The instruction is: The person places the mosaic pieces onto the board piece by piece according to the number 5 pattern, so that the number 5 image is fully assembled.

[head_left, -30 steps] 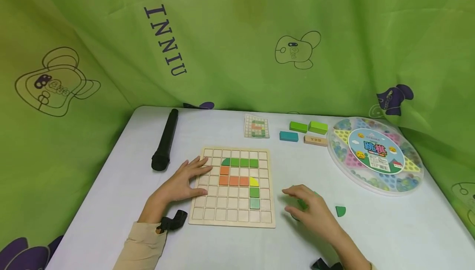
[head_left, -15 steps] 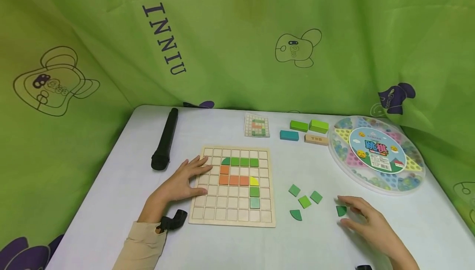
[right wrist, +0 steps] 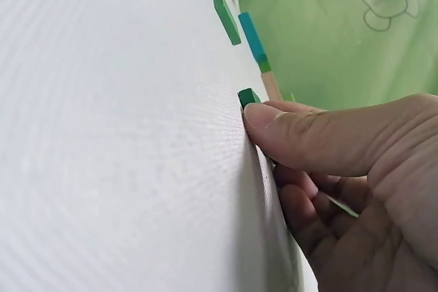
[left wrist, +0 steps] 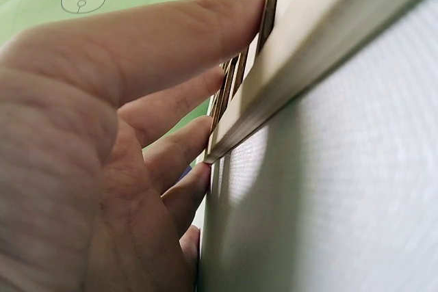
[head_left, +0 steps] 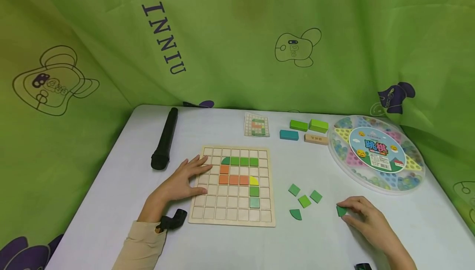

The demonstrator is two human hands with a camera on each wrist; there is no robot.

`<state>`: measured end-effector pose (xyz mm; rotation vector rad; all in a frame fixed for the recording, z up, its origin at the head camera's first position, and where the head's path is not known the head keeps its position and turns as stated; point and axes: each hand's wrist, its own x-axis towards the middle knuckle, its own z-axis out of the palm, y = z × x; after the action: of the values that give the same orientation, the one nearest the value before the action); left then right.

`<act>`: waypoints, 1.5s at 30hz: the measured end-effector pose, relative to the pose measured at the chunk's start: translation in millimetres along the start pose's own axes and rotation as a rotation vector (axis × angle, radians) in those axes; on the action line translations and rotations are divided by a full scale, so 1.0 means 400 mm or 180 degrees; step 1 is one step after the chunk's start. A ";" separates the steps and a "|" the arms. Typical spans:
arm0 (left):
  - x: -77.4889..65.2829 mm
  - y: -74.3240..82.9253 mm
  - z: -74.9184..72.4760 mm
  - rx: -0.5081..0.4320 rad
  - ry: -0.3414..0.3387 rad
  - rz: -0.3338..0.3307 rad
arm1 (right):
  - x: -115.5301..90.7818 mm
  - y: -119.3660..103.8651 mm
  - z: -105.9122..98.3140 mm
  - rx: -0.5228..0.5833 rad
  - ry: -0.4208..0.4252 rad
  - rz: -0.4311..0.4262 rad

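Note:
My left hand rests with spread fingers on the left edge of a wooden grid board. Set in the board's cells are green tiles, orange tiles, a yellow tile and a pale green tile. To the right of the board, my right hand pinches a dark green quarter-round tile between thumb and fingers at table level. The right wrist view shows the thumb against this dark green tile. Between board and right hand lie several loose green tiles, one a quarter-round.
A pattern card lies behind the board, with green blocks, a blue block and a wooden block to its right. A round marble game box is at the far right. A black microphone lies at left.
My right hand has moved right, from over the loose tiles to the separate quarter-round, and its fingers have closed on it. The left hand has stayed on the board.

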<state>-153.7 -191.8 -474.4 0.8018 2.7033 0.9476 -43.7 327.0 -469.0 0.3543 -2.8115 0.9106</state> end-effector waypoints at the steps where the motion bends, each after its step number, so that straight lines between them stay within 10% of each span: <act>1: 0.000 0.000 0.000 -0.0001 -0.0005 -0.0004 | 0.001 -0.001 0.001 -0.0002 0.0035 -0.0004; 9: -0.002 0.003 -0.001 -0.0037 -0.0026 -0.0027 | 0.015 -0.052 0.014 0.0039 0.0047 0.0175; 16: -0.001 0.001 -0.003 -0.0019 -0.0015 -0.0018 | 0.058 -0.146 0.063 0.0279 -0.0042 -0.0288; 29: 0.000 -0.001 -0.004 -0.0006 -0.0027 -0.0035 | 0.109 -0.315 0.218 0.0909 -0.0704 -0.0444; 45: 0.000 0.006 -0.009 -0.0009 -0.0057 -0.0052 | 0.126 -0.362 0.305 0.0801 -0.0675 -0.0643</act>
<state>-153.7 -192.1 -470.2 0.7826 2.6886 0.9358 -62.3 132.1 -474.9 0.7972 -2.7771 1.2466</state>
